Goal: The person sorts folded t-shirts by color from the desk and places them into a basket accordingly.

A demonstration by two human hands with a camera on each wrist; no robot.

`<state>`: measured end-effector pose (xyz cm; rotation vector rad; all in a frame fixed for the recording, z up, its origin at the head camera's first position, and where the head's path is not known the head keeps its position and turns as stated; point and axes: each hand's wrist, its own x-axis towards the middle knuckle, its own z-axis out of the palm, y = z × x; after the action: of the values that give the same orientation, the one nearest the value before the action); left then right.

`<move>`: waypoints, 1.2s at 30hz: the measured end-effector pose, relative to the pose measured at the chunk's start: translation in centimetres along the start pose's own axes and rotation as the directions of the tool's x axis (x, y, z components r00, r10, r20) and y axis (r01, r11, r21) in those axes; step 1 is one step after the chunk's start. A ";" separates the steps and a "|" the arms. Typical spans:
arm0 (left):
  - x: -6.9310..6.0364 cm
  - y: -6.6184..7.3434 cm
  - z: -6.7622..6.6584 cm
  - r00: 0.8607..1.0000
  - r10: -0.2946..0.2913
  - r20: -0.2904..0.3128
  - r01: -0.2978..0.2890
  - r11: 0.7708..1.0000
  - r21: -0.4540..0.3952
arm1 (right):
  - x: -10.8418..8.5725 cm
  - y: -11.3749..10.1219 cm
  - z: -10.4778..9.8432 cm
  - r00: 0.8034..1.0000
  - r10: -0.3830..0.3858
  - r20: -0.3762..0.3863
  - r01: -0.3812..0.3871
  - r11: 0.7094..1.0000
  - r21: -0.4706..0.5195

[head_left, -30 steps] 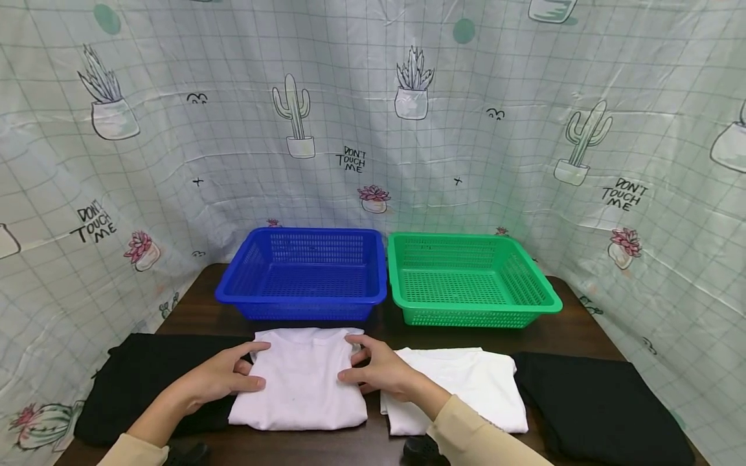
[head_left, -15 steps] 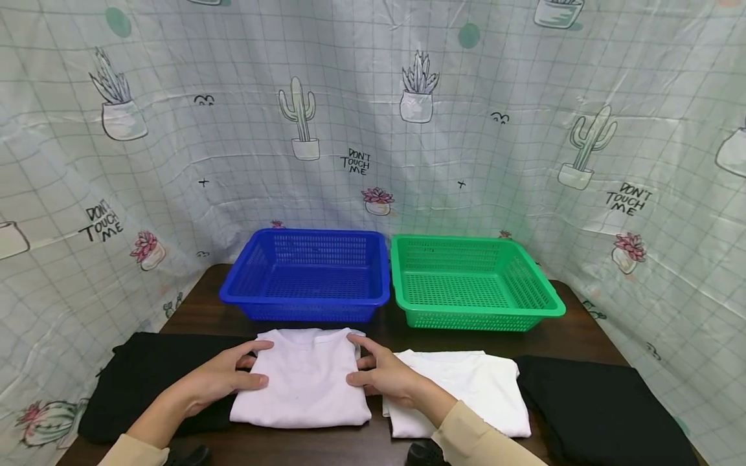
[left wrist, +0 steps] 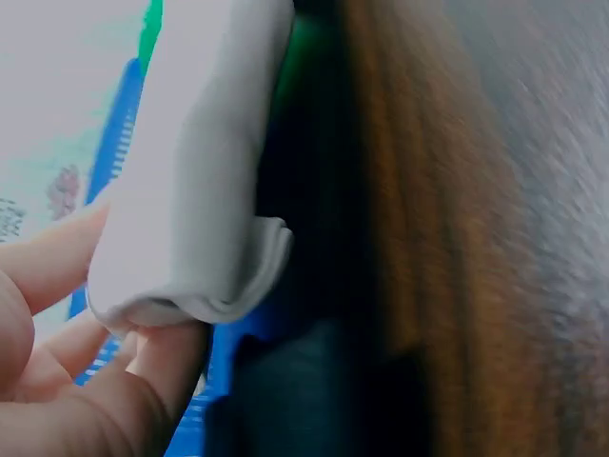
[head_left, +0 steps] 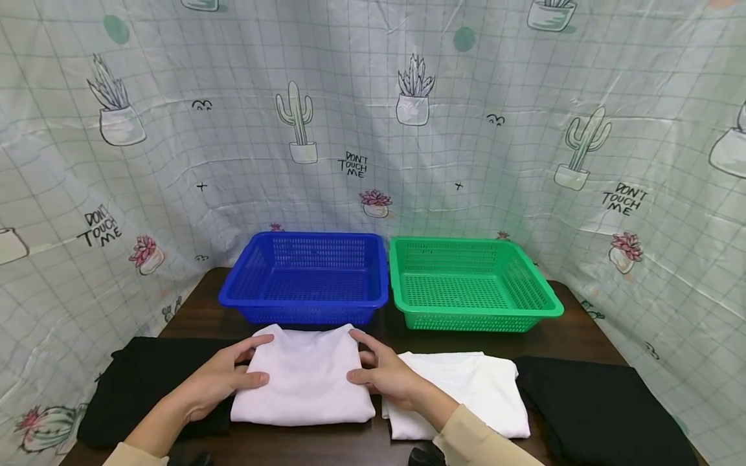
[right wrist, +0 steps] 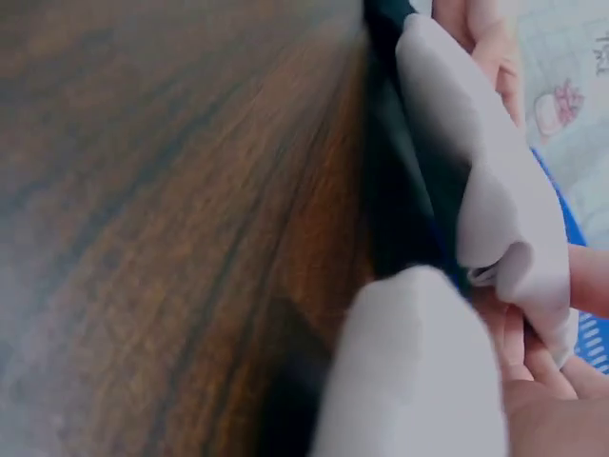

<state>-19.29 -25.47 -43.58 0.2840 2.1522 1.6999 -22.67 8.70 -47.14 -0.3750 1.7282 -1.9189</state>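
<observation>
A folded pale lilac-white shirt point(head_left: 305, 375) is held by its two sides just in front of the blue basket. My left hand point(head_left: 224, 375) grips its left edge, and in the left wrist view the fingers point(left wrist: 166, 367) reach beneath the folded layers. On the opposite edge my right hand point(head_left: 384, 372) grips the same way, thumb on top. Both wrist views show a dark gap under the shirt, so it is raised off the table. The fingertips below the cloth are partly hidden in the head view.
A blue basket point(head_left: 303, 303) and a green basket point(head_left: 478, 310) stand side by side at the back of the dark wooden table point(head_left: 303, 446). Folded black cloth point(head_left: 151, 369) lies at left. A folded white shirt point(head_left: 466, 388) and more black cloth point(head_left: 606, 408) lie at right.
The lilac-white shirt has come up slightly between both hands, its far corners now rising near the blue basket's front. The baskets and other clothes stay put; the head view shifts a little.
</observation>
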 end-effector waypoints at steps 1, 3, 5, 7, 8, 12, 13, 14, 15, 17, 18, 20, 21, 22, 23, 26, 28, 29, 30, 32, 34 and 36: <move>-0.2 0.2 0.0 1.000 0.011 0.007 -0.011 1.000 -0.011 | -0.2 -0.1 0.0 1.000 -0.009 0.008 0.009 1.000 0.006; -0.5 0.8 -0.1 0.999 0.029 0.017 -0.028 0.999 -0.029 | -0.6 -0.7 -0.1 0.999 -0.021 0.027 0.020 1.000 0.016; -0.9 1.6 -0.2 0.999 0.038 0.017 -0.037 0.998 -0.040 | -1.0 -1.4 -0.2 0.998 -0.032 0.046 0.031 0.999 0.022; -1.2 2.5 -0.4 0.999 0.047 0.017 -0.046 0.997 -0.056 | -1.4 -2.5 -0.3 0.997 -0.050 0.062 0.049 0.999 0.014; -1.4 3.0 -0.5 0.999 0.050 0.016 -0.049 0.997 -0.064 | -1.6 -3.1 -0.4 0.996 -0.057 0.068 0.056 0.998 0.006; -1.6 5.3 -0.9 0.997 0.075 0.008 -0.074 0.993 -0.090 | -2.1 -5.8 -0.4 0.990 -0.095 0.102 0.097 0.995 -0.011; -1.6 5.9 -1.0 0.996 0.089 0.005 -0.088 0.992 -0.089 | -2.2 -6.6 -0.5 0.989 -0.104 0.109 0.106 0.994 -0.014; -1.5 6.5 -1.2 0.995 0.096 -0.002 -0.096 0.991 -0.092 | -2.2 -7.3 -0.5 0.987 -0.110 0.113 0.114 0.993 -0.022; -1.4 7.1 -1.4 0.994 0.106 -0.006 -0.106 0.990 -0.093 | -2.1 -8.1 -0.5 0.986 -0.118 0.119 0.122 0.992 -0.022; -1.0 8.4 -2.0 0.990 0.137 -0.007 -0.138 0.986 -0.090 | -1.9 -9.7 -0.7 0.984 -0.131 0.119 0.137 0.990 -0.039; -0.8 9.0 -2.3 0.989 0.144 -0.011 -0.145 0.986 -0.087 | -1.6 -10.5 -0.8 0.983 -0.140 0.118 0.146 0.988 -0.046; 0.0 10.2 -3.0 0.986 0.165 -0.015 -0.165 0.983 -0.082 | -0.8 -12.1 -1.2 0.983 -0.153 0.104 0.160 0.985 -0.062; 0.5 10.8 -3.4 0.984 0.176 -0.015 -0.177 0.981 -0.076 | -0.4 -12.8 -1.4 0.982 -0.159 0.098 0.166 0.984 -0.067; 1.1 11.3 -3.8 0.983 0.185 -0.019 -0.185 0.980 -0.069 | 0.2 -13.4 -1.6 0.982 -0.166 0.088 0.173 0.982 -0.077; 1.7 11.8 -4.2 0.982 0.186 -0.024 -0.187 0.980 -0.063 | 0.8 -14.0 -1.8 0.982 -0.172 0.078 0.178 0.980 -0.083; 3.9 13.0 -5.3 0.982 0.183 -0.041 -0.185 0.981 -0.055 | 2.9 -15.5 -2.6 0.982 -0.182 0.051 0.186 0.977 -0.106; 5.4 13.6 -5.9 0.984 0.171 -0.058 -0.174 0.983 -0.054 | 4.3 -16.1 -3.2 0.982 -0.184 0.032 0.187 0.975 -0.118; 6.2 13.7 -6.2 0.984 0.164 -0.068 -0.168 0.984 -0.051 | 5.1 -16.2 -3.5 0.983 -0.183 0.024 0.184 0.975 -0.123; 6.9 13.8 -6.4 0.984 0.157 -0.080 -0.161 0.986 -0.050 | 5.8 -16.3 -3.8 0.983 -0.180 0.016 0.181 0.975 -0.129; 8.4 13.7 -6.9 0.984 0.150 -0.098 -0.155 0.987 -0.043 | 7.3 -16.3 -4.4 0.985 -0.175 0.000 0.174 0.975 -0.136; 9.8 13.3 -7.4 0.983 0.141 -0.118 -0.147 0.988 -0.044 | 8.7 -16.1 -4.8 0.985 -0.170 -0.010 0.166 0.974 -0.156; 11.1 12.6 -7.9 0.982 0.135 -0.130 -0.144 0.988 -0.061 | 9.9 -15.7 -5.2 0.987 -0.162 -0.023 0.155 0.973 -0.173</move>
<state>-33.62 -25.07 -31.78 0.3229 2.2008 1.9144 -36.65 8.29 -33.91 -0.5594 1.9457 -1.9021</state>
